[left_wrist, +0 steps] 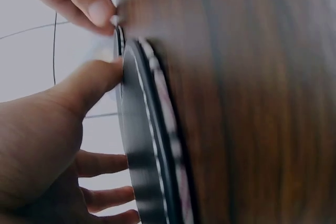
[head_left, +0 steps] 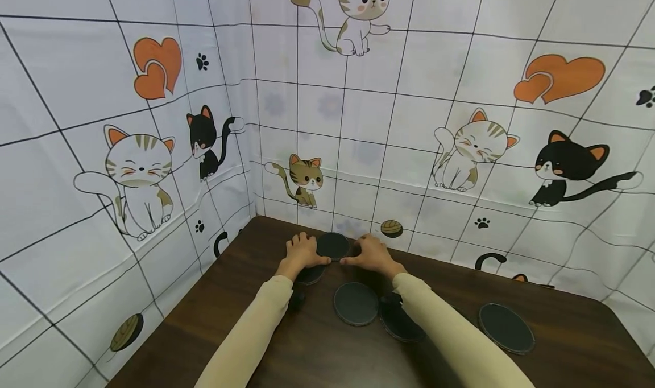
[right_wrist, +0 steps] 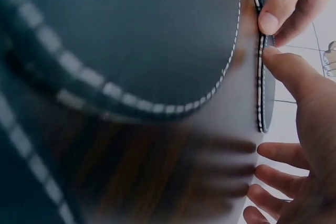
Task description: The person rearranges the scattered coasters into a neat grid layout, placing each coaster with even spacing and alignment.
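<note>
**Both hands pinching a dark round coaster at the far end of the desk**

Handling, as a judgement: the far coaster point(head_left: 332, 244) is looking thin, light and fairly stiff, like a leather-type disc with a stitched rim. Probably lying flat and hard to get under, so the edge is the place to take it, thumb against the rim and fingers over the top. Not fragile; the smooth face may be a bit slippery.

The left hand point(head_left: 301, 253) and right hand point(head_left: 372, 254) are sitting either side of it, thumbs pressing in on the rim from left and right, other fingers loosely curled over the far edge. The left wrist view is showing a thumb point(left_wrist: 89, 85) touching the disc edge; the right wrist view is showing thumb and finger tips point(right_wrist: 270, 22) meeting at the rim.

Looks: dark grey to black, round, white stitching round the border.

Relative to the far coaster: a second coaster point(head_left: 309, 275) is lying just nearer under the left hand, another point(head_left: 355, 303) nearer still at centre, one point(head_left: 401, 321) partly under the right sleeve, one point(head_left: 505, 327) well off to the right. All on the brown desk point(head_left: 327, 354).
</note>
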`<state>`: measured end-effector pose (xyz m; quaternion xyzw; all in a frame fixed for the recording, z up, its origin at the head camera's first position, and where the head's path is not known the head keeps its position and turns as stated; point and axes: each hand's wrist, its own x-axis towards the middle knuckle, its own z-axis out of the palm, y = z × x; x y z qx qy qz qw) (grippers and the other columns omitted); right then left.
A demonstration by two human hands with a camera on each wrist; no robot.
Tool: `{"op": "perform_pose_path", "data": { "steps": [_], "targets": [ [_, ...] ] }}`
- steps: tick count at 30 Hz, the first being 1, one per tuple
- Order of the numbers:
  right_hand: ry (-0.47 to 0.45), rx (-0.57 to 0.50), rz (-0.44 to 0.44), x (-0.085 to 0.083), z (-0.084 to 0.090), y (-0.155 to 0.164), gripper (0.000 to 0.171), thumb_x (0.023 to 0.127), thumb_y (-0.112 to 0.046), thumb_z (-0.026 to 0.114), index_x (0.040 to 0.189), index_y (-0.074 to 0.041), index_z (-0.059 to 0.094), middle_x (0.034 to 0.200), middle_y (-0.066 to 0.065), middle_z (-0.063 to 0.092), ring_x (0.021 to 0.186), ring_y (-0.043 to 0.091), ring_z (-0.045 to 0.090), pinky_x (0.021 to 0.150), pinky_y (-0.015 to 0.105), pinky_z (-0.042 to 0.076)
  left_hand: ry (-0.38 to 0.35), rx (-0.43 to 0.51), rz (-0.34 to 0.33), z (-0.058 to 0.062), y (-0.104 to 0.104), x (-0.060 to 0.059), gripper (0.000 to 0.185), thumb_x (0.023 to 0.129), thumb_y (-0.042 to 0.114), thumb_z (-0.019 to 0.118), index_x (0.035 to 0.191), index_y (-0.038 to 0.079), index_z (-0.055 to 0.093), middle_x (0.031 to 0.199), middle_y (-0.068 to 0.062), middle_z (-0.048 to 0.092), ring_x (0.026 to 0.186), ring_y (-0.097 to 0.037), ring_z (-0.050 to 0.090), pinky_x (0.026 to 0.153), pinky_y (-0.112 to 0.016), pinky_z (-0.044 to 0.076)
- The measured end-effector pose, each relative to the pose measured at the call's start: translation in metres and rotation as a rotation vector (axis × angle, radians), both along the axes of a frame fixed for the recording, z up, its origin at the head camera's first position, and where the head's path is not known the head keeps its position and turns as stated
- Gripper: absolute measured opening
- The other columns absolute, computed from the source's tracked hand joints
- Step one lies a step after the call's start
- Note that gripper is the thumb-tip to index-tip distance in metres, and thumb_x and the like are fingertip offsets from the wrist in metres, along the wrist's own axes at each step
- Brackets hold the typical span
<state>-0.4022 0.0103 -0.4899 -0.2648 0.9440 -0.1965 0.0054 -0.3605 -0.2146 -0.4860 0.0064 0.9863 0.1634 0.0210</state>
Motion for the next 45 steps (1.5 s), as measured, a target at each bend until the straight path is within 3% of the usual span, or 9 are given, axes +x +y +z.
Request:
{"op": "perform_pose_path", "data": {
  "steps": [8,14,22,25,30,36,40,45],
  "targets": [
    [0.011,-0.009,0.004,-0.002,0.002,-0.007,0.073,0.086,-0.053,0.08,0.133,0.001,0.064,0.142,0.024,0.049,0.128,0.048,0.044,0.104,0.067,0.033,0.002,0.0,0.015,0.001,0.006,-0.004,0.077,0.088,0.056,0.076,0.136,-0.001,0.057,0.139,-0.024,0.043,0.127,-0.043,0.038,0.107,-0.059,0.029],
    [0.025,-0.031,-0.013,-0.002,-0.004,-0.008,0.068,0.086,-0.051,0.08,0.128,0.0,0.065,0.141,0.023,0.049,0.127,0.047,0.044,0.105,0.065,0.032,0.022,0.081,0.003,-0.001,0.005,-0.003,0.07,0.085,0.051,0.081,0.127,-0.002,0.061,0.135,-0.025,0.044,0.122,-0.042,0.04,0.103,-0.059,0.031],
    [0.026,-0.09,0.0,-0.003,-0.012,-0.004,0.06,0.086,-0.046,0.082,0.119,0.001,0.068,0.142,0.021,0.05,0.128,0.043,0.046,0.106,0.067,0.029,0.052,0.108,-0.014,-0.005,0.007,-0.004,0.059,0.082,0.052,0.084,0.109,0.003,0.064,0.128,-0.021,0.047,0.115,-0.037,0.04,0.099,-0.054,0.033],
    [0.024,-0.13,0.015,-0.001,-0.01,-0.001,0.057,0.087,-0.045,0.082,0.118,0.001,0.068,0.141,0.02,0.051,0.128,0.042,0.047,0.106,0.066,0.028,0.062,0.105,-0.012,-0.002,0.007,-0.003,0.062,0.082,0.053,0.083,0.111,0.002,0.065,0.133,-0.021,0.047,0.122,-0.039,0.039,0.103,-0.056,0.031],
    [0.053,-0.197,0.042,0.0,-0.003,0.007,0.057,0.087,-0.043,0.083,0.117,0.002,0.067,0.14,0.018,0.052,0.127,0.039,0.049,0.105,0.065,0.026,0.093,0.105,-0.019,0.003,0.007,-0.004,0.077,0.083,0.057,0.081,0.129,-0.002,0.06,0.143,-0.022,0.044,0.134,-0.041,0.036,0.108,-0.059,0.028],
    [0.105,-0.235,0.028,0.011,0.007,0.032,0.062,0.086,-0.044,0.083,0.122,0.003,0.066,0.141,0.019,0.051,0.129,0.042,0.047,0.108,0.068,0.022,0.163,0.155,-0.089,0.01,0.022,0.002,0.082,0.083,0.058,0.079,0.134,-0.002,0.055,0.135,-0.019,0.049,0.128,-0.04,0.044,0.108,-0.06,0.03],
    [0.156,-0.272,0.012,0.022,0.011,0.054,0.065,0.085,-0.047,0.083,0.124,0.001,0.066,0.139,0.019,0.053,0.128,0.042,0.048,0.108,0.066,0.026,0.226,0.187,-0.152,0.012,0.033,0.008,0.08,0.083,0.061,0.078,0.132,0.002,0.056,0.13,-0.016,0.052,0.121,-0.035,0.049,0.106,-0.059,0.032],
    [0.211,-0.342,0.008,0.037,0.027,0.08,0.065,0.082,-0.046,0.085,0.125,0.0,0.066,0.139,0.017,0.054,0.13,0.041,0.047,0.11,0.064,0.025,0.314,0.239,-0.224,0.02,0.05,0.015,0.08,0.083,0.064,0.076,0.132,0.004,0.056,0.127,-0.012,0.054,0.119,-0.031,0.052,0.106,-0.056,0.031]
  ]
}}
